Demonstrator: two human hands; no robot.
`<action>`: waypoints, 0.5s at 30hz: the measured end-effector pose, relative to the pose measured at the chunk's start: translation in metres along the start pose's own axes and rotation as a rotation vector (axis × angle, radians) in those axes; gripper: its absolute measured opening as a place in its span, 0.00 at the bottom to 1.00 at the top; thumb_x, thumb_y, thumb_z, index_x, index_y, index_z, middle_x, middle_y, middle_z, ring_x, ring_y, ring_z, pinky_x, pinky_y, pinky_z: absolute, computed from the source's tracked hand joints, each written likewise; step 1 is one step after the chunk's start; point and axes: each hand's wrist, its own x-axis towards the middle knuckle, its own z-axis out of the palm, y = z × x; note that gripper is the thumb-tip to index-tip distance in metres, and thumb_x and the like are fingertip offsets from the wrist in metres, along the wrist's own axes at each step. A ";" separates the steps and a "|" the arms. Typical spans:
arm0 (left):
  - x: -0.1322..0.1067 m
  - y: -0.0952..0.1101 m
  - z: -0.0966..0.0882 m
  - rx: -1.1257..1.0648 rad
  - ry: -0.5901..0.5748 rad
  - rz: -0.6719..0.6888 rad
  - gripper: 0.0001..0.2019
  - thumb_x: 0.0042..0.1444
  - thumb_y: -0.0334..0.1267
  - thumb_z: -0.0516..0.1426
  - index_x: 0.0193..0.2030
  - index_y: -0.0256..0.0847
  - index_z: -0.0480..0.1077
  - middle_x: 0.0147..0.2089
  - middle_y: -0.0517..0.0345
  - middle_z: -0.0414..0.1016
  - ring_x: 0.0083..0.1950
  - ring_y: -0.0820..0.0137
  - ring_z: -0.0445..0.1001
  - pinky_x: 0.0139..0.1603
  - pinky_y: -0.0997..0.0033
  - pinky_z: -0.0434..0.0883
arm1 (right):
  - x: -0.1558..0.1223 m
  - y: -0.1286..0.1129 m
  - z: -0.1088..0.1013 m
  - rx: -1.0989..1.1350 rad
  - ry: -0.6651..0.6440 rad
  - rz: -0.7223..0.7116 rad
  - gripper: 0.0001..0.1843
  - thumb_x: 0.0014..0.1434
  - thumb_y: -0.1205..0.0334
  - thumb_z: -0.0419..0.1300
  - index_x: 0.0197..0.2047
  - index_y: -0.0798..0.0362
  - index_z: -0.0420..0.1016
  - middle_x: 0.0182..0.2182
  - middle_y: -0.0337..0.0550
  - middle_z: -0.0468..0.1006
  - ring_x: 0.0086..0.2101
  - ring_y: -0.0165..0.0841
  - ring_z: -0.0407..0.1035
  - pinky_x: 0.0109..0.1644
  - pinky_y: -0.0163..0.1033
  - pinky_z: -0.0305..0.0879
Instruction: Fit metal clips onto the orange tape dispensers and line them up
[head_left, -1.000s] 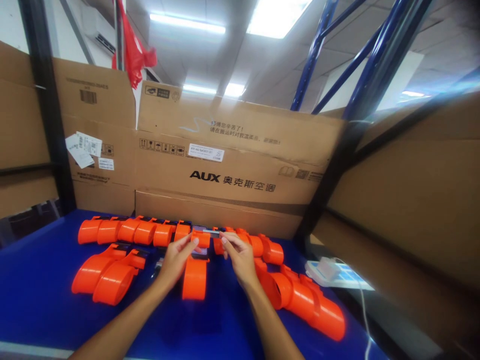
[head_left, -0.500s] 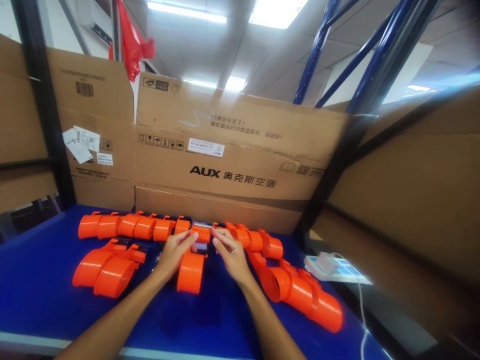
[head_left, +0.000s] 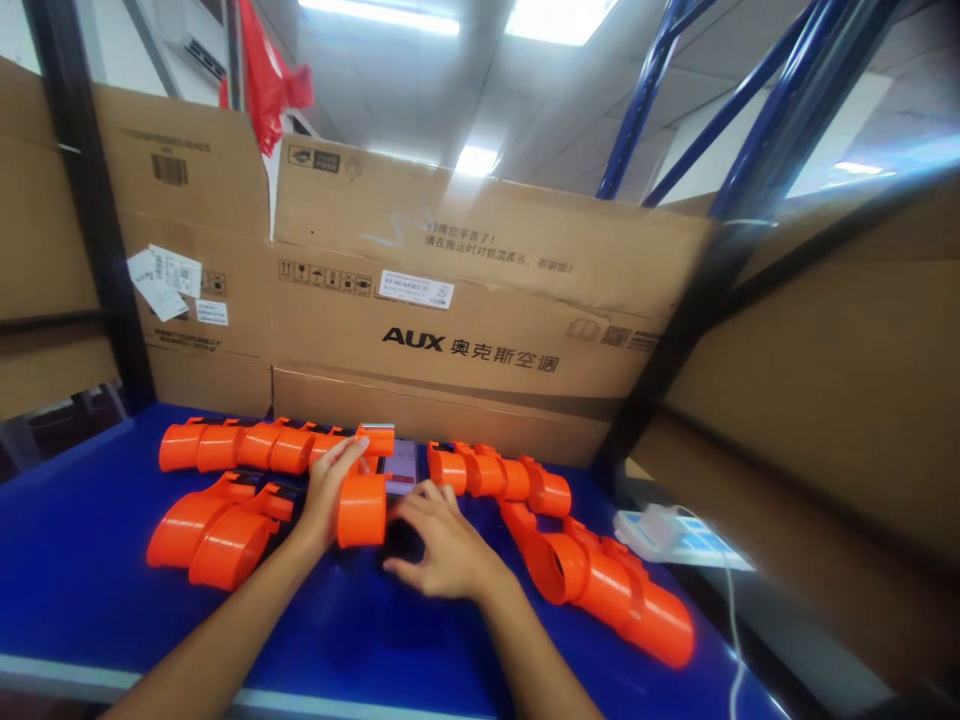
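Left hand (head_left: 326,492) is reaching forward, fingers wrapping around an orange piece (head_left: 361,508) and holding it tilted just over the blue table (head_left: 90,580), front and center. Right hand (head_left: 444,545) is sitting palm-down beside it, fingers curling over a dark part (head_left: 401,538), can't tell if it's actually gripping. A pair (head_left: 210,535) of orange pieces is lying front left, three are trailing off right (head_left: 607,590), and the back row (head_left: 255,447) is too packed to count.
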 end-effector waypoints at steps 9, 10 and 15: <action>-0.006 -0.001 0.004 -0.034 -0.042 -0.031 0.18 0.46 0.50 0.68 0.28 0.39 0.70 0.23 0.65 0.69 0.23 0.76 0.66 0.25 0.76 0.66 | 0.006 -0.008 0.011 -0.046 -0.117 -0.020 0.27 0.53 0.55 0.69 0.55 0.49 0.72 0.47 0.50 0.77 0.50 0.48 0.59 0.56 0.54 0.51; -0.005 -0.002 0.004 -0.020 -0.045 -0.025 0.18 0.46 0.50 0.68 0.28 0.39 0.70 0.23 0.64 0.69 0.23 0.75 0.66 0.26 0.76 0.67 | 0.006 -0.009 0.011 -0.042 -0.114 -0.016 0.26 0.53 0.55 0.69 0.55 0.49 0.72 0.47 0.50 0.77 0.51 0.48 0.59 0.56 0.54 0.50; -0.003 -0.007 0.003 -0.007 -0.065 -0.021 0.18 0.45 0.51 0.68 0.26 0.39 0.69 0.23 0.64 0.69 0.24 0.74 0.66 0.27 0.74 0.67 | 0.004 -0.006 0.012 0.027 -0.070 -0.017 0.22 0.54 0.57 0.68 0.51 0.49 0.72 0.45 0.48 0.77 0.50 0.47 0.60 0.54 0.51 0.53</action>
